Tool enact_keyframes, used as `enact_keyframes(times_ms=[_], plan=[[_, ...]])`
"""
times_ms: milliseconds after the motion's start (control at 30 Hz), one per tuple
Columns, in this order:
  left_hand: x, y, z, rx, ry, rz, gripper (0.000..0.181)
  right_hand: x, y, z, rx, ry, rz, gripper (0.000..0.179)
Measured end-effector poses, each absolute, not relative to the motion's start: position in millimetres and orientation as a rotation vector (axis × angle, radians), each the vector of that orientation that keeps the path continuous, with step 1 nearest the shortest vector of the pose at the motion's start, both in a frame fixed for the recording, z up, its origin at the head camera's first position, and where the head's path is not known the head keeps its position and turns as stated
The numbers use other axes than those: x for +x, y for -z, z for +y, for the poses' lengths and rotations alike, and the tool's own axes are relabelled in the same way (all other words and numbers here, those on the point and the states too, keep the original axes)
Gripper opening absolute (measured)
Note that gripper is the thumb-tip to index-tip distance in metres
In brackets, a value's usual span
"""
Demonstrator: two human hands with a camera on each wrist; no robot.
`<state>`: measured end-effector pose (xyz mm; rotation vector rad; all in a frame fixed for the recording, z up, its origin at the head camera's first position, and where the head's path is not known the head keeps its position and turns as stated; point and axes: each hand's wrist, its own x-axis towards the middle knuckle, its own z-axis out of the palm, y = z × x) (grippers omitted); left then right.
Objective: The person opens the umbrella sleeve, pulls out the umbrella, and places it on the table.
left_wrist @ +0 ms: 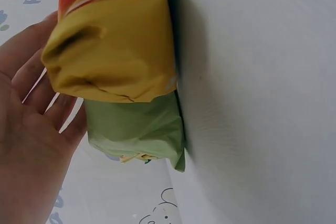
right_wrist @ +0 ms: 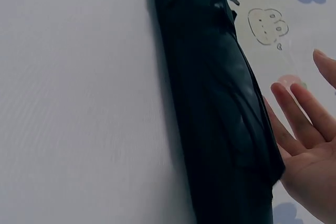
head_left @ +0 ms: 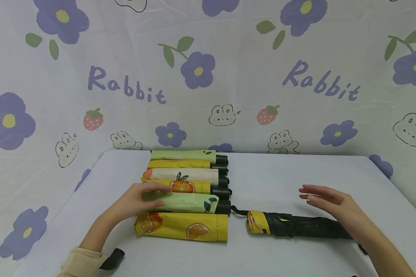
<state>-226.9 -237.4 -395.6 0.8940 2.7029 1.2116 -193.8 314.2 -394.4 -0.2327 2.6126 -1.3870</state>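
A row of folded umbrellas in patterned sleeves lies on the white table. My left hand (head_left: 143,198) is over the left end of the light green sleeved umbrella (head_left: 190,202), its fingers loosely extended. Nearest me in the row is a yellow sleeve with orange prints (head_left: 173,227); in the left wrist view the yellow sleeve (left_wrist: 115,51) hides part of the fingers. On the right lies a folded black umbrella (head_left: 308,226) with a yellow printed end and a dark strap. My right hand (head_left: 332,202) hovers above it, fingers relaxed and holding nothing.
Behind the green one lie a yellow umbrella with an orange print (head_left: 197,187), a cream one (head_left: 197,176) and others, black ends facing right. A short black piece (head_left: 113,259) sits by the left sleeve. A patterned cloth (head_left: 242,77) hangs behind the table.
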Motion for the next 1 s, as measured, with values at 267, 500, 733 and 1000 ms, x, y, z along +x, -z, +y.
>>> enact_keyframes(times_ms=[267, 500, 733, 1000], plan=[[-227.4, 399.5, -238.6, 0.881, -1.189, 2.728, 0.042, -204.7, 395.2, 288.9, -0.268, 1.472, 2.535, 0.044], [-227.7, 401.3, -240.7, 0.833, -1.160, 2.759, 0.042, -212.9, 398.1, 267.4, -0.291, 1.539, 2.479, 0.043], [-229.3, 403.7, -240.9, 0.835, -1.149, 2.786, 0.042, -218.3, 400.3, 248.7, -0.287, 1.560, 2.444, 0.043], [-228.0, 403.4, -241.1, 0.788, -1.148, 2.799, 0.042, -223.8, 405.1, 228.7, -0.325, 1.609, 2.380, 0.046]])
